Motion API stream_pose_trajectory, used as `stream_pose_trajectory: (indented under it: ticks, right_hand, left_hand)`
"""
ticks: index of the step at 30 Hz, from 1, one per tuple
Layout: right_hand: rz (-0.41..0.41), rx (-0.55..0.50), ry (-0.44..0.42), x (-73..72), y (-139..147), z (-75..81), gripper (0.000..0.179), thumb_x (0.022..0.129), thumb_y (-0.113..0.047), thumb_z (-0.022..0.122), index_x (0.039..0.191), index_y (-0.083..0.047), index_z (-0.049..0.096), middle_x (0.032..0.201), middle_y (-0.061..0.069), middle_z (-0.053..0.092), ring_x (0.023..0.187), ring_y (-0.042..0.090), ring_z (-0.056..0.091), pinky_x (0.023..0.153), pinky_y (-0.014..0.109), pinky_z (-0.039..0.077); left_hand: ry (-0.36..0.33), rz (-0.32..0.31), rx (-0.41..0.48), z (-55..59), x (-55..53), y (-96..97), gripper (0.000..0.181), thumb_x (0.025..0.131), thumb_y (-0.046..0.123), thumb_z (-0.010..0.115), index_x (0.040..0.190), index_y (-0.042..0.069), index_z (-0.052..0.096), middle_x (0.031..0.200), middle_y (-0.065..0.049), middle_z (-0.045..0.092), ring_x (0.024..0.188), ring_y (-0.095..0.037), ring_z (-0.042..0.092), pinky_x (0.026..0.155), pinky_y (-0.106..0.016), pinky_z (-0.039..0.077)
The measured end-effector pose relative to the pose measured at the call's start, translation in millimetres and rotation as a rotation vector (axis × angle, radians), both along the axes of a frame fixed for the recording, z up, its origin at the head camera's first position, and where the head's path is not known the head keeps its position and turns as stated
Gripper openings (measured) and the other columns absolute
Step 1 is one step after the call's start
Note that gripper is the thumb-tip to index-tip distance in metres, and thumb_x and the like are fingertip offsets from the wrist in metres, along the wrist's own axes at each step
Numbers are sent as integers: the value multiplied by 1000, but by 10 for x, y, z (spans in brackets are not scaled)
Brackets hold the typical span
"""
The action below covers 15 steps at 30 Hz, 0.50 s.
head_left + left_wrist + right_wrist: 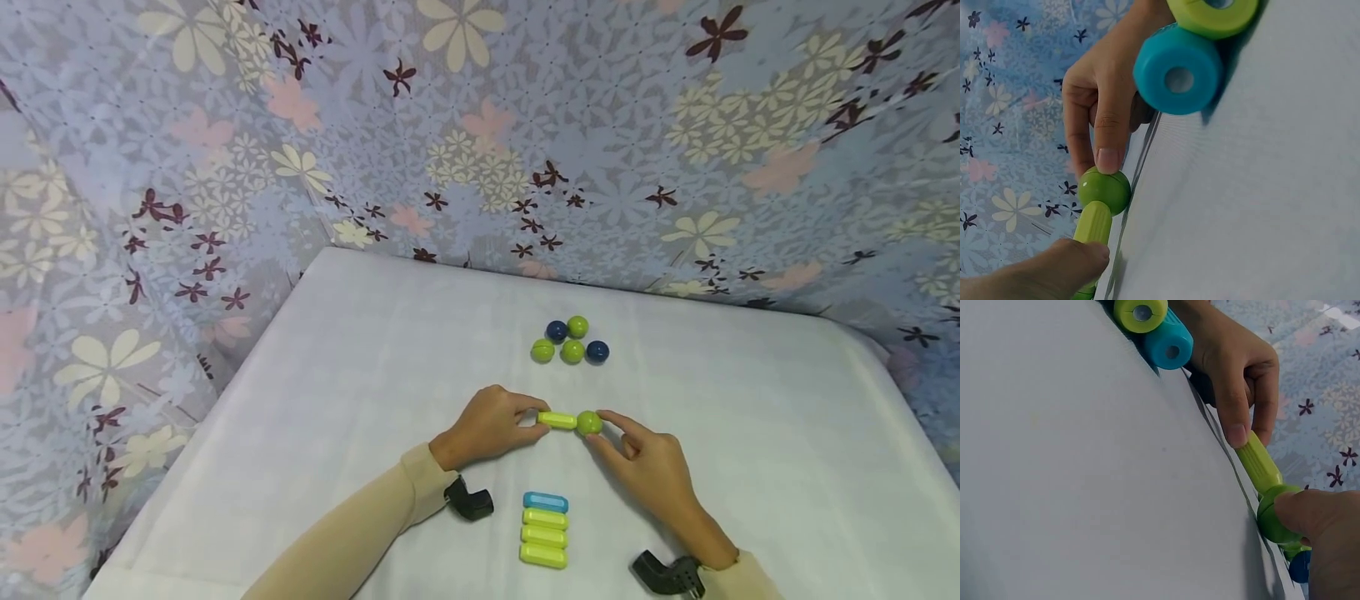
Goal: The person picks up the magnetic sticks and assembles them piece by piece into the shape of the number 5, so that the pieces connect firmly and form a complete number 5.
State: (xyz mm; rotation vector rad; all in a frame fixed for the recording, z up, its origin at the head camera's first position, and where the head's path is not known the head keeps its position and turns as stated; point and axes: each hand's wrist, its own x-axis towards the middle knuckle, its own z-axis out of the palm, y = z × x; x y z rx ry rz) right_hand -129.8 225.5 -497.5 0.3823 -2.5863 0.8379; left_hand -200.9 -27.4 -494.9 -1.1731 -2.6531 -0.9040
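My left hand [491, 425] pinches the left end of a yellow-green rod [558, 420] between thumb and fingers. At the rod's right end sits a green ball [588, 423], which my right hand [652, 471] pinches from the right. Rod and ball meet end to end in all three views. In the left wrist view the right thumb and finger press on the ball [1104, 190], while the left thumb lies along the rod [1093, 224]. The right wrist view shows the right thumb over the ball [1277, 515].
Nearer the body lies a column of several rods: one blue rod [546, 502] on top, then yellow-green rods [543, 537]. Beyond the hands sits a cluster of green balls [573, 352] and dark blue balls [597, 352]. A white cloth [375, 350] covers the table; flowered fabric [480, 125] hangs behind.
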Motion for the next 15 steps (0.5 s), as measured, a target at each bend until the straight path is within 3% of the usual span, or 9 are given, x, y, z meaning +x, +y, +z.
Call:
stream_pose_trajectory:
  ticks: [7,15]
  right_hand:
    - [6,8,5,9,-27,0,38,84,-19,87,118,-10,76,49,-22,28,45,-8,20,41,21,24]
    - [5,28,21,5,-22,10,39,83,-20,87,118,-9,76,50,-22,28,45,-8,20,42,22,24]
  left_hand:
    - [-8,13,7,-9,8,-6,27,92,31,78,114,16,79,55,15,45,51,3,33,51,-15,25]
    - [-44,22,44,-3,10,-16,30,93,33,78,118,15,78,52,15,38,48,4,29,48,-15,25]
